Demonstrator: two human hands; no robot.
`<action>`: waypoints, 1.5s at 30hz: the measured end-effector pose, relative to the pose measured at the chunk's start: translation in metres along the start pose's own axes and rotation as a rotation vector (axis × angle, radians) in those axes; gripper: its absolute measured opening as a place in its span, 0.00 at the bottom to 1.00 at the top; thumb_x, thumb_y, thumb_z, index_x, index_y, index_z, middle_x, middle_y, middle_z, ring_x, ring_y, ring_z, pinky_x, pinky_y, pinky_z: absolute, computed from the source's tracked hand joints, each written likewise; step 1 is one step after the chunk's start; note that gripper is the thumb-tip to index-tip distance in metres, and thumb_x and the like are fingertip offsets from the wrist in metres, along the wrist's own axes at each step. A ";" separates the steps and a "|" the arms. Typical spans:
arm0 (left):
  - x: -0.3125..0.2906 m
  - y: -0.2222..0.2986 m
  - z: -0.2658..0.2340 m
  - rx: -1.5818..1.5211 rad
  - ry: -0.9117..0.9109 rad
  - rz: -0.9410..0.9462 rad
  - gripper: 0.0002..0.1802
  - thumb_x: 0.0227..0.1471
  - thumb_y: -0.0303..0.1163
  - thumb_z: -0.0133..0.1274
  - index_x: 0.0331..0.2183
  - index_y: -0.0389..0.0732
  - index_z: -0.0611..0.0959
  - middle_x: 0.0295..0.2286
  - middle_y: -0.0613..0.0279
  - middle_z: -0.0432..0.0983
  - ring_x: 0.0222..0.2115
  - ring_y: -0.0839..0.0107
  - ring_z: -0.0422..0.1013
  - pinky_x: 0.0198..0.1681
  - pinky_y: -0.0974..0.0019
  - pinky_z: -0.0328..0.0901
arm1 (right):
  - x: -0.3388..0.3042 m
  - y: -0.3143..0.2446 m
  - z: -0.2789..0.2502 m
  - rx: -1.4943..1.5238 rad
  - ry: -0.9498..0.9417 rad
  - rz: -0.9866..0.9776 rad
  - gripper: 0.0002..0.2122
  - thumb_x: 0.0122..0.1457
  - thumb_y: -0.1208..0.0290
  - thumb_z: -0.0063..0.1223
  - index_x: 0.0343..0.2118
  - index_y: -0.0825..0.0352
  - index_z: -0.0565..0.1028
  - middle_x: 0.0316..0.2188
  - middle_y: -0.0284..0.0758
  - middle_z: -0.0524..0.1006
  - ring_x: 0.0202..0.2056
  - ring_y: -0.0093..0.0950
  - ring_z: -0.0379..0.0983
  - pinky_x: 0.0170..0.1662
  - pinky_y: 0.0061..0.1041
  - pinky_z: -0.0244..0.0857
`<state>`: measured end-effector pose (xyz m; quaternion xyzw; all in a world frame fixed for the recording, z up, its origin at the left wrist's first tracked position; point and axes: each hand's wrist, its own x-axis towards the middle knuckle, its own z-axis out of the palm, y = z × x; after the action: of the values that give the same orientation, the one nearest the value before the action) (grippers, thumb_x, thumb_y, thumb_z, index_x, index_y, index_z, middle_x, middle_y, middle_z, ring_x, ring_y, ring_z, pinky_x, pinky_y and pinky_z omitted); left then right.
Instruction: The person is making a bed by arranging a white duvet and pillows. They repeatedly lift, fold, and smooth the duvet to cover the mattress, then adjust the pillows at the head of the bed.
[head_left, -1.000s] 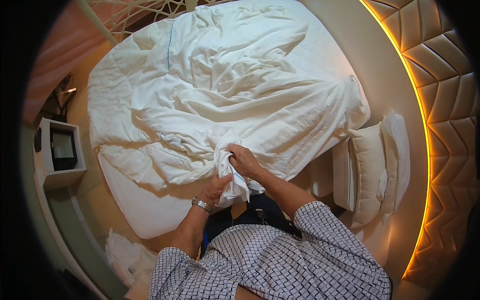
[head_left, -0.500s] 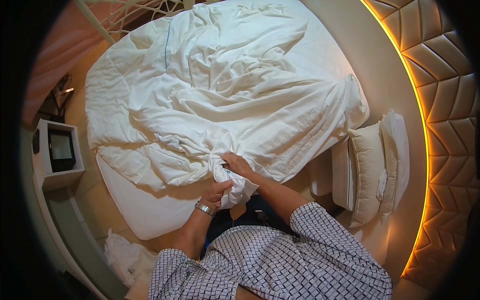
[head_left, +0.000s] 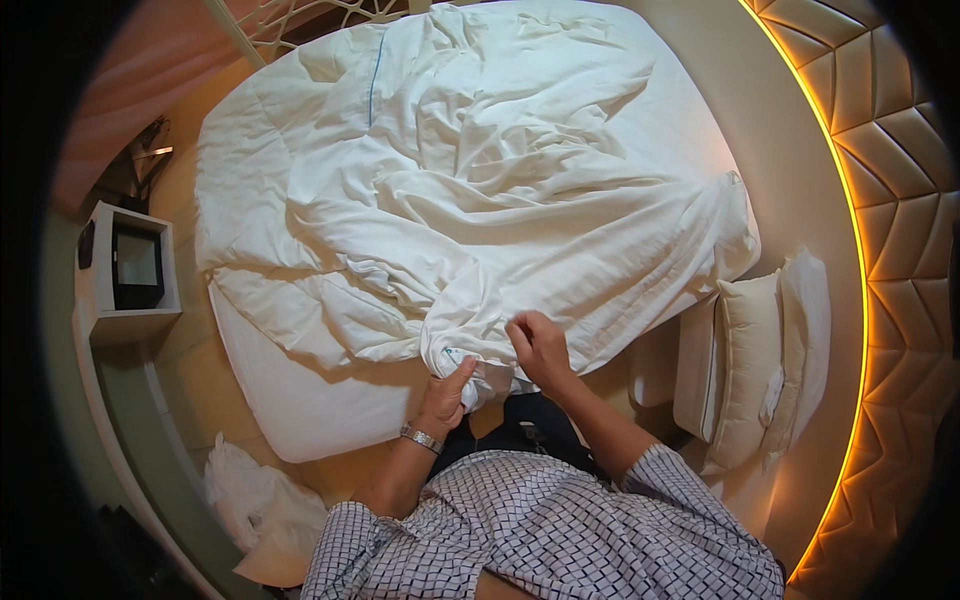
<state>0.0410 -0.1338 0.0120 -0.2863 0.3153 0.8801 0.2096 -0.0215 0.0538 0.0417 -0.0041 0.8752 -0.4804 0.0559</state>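
Note:
A rumpled white duvet (head_left: 400,200) in its cover spreads over the bed, its near edge gathered in front of my body. My left hand (head_left: 447,397), with a metal watch on the wrist, is closed on the bunched cover, thumb on top near a small green-blue mark. Just to the right, my right hand (head_left: 540,348) is curled closed over the duvet's near edge, apart from the left one. Its fingertips are tucked under, so what it holds, if anything, is hidden.
The white mattress (head_left: 310,425) shows along the near left edge. Pillows (head_left: 750,350) stand on their sides at right, by a padded, lit wall (head_left: 890,220). A white cabinet (head_left: 135,325) is at left. White cloth (head_left: 250,500) lies on the floor, lower left.
My right hand has come off the bunched cover and moved right, curled closed. My left hand keeps its hold. The whole view has shifted slightly.

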 end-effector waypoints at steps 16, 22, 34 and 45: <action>-0.025 0.027 -0.023 0.638 0.258 0.162 0.23 0.57 0.35 0.60 0.50 0.36 0.74 0.40 0.61 0.76 0.41 0.73 0.72 0.45 0.68 0.68 | -0.044 -0.016 0.066 0.243 -0.371 -0.087 0.07 0.60 0.73 0.54 0.41 0.64 0.79 0.34 0.43 0.79 0.34 0.43 0.76 0.38 0.35 0.69; -0.028 0.061 -0.019 0.971 0.158 0.177 0.30 0.55 0.40 0.61 0.52 0.31 0.73 0.44 0.55 0.76 0.43 0.71 0.71 0.47 0.66 0.68 | -0.044 -0.003 0.086 0.224 -0.485 -0.260 0.11 0.60 0.76 0.54 0.46 0.64 0.76 0.36 0.43 0.79 0.38 0.43 0.77 0.42 0.33 0.70; -0.033 0.051 -0.007 1.310 0.237 0.260 0.32 0.50 0.41 0.63 0.51 0.30 0.75 0.53 0.36 0.67 0.47 0.50 0.73 0.47 0.58 0.69 | -0.038 0.019 0.130 0.086 -0.579 -0.316 0.17 0.53 0.68 0.58 0.46 0.64 0.75 0.42 0.45 0.79 0.45 0.46 0.75 0.52 0.36 0.68; -0.058 0.039 0.025 1.437 0.161 0.534 0.42 0.55 0.42 0.58 0.61 0.27 0.60 0.62 0.32 0.52 0.60 0.39 0.58 0.61 0.53 0.60 | -0.025 0.032 0.159 0.797 -0.513 0.251 0.20 0.58 0.65 0.55 0.52 0.65 0.72 0.47 0.41 0.77 0.49 0.38 0.73 0.56 0.34 0.64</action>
<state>0.0533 -0.1559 0.0814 -0.0571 0.8822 0.4563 0.1010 0.0208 -0.0612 -0.0676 0.0049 0.5750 -0.7511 0.3243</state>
